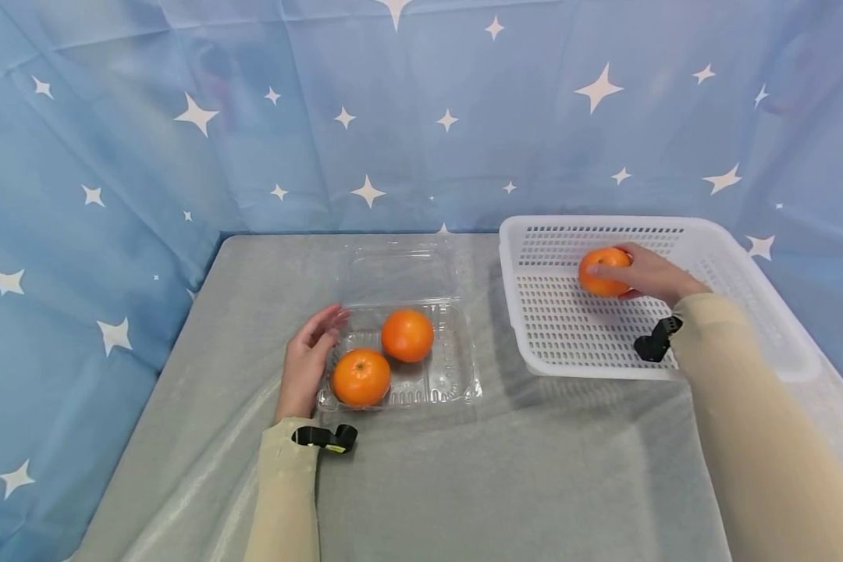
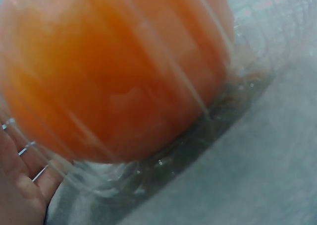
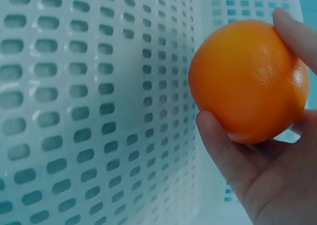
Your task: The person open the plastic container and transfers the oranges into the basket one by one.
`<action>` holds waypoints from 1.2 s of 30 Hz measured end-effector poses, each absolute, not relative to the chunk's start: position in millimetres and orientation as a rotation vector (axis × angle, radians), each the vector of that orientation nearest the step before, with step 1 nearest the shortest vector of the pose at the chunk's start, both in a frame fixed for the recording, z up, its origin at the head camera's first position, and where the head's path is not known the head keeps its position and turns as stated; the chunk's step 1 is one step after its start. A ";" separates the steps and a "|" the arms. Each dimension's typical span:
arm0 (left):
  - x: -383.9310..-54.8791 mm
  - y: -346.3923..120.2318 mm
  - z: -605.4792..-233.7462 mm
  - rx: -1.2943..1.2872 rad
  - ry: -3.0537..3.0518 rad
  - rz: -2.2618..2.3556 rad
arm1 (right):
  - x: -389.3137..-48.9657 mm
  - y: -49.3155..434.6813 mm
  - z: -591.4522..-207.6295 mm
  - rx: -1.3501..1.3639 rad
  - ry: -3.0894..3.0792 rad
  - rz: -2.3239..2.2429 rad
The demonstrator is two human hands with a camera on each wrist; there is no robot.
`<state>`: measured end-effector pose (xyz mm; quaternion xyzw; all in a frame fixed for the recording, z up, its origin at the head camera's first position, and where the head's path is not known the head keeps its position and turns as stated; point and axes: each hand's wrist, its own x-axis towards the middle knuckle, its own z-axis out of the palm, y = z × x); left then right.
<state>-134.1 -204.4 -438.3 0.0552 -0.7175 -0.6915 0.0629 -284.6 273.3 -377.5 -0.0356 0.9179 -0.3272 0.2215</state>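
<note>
My right hand (image 1: 649, 273) grips an orange (image 1: 604, 272) over the white plastic basket (image 1: 527, 343). In the right wrist view, thumb and fingers hold the orange (image 3: 247, 81) around its sides, and the perforated basket wall is beside it. My left hand (image 1: 309, 363) lies along the left side of a clear plastic clamshell box (image 1: 453, 375), its fingers loosely bent at the rim. Two oranges sit in that box: a front-left orange (image 1: 361, 378) nearest this hand and a back orange (image 1: 407, 336). The left wrist view shows one orange (image 2: 119, 76) blurred through the clear wall.
The box's clear lid (image 1: 400, 269) stands open toward the back. A grey cloth (image 1: 506, 476) covers the table. Behind and to the left hangs a blue curtain (image 1: 393, 94) with white stars. The basket's raised rim (image 1: 604, 222) borders the right hand's space.
</note>
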 end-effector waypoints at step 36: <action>-138.7 -199.8 -434.9 0.120 -2.157 -2.117 | -278.4 303.3 -386.2 0.101 2.434 -1.135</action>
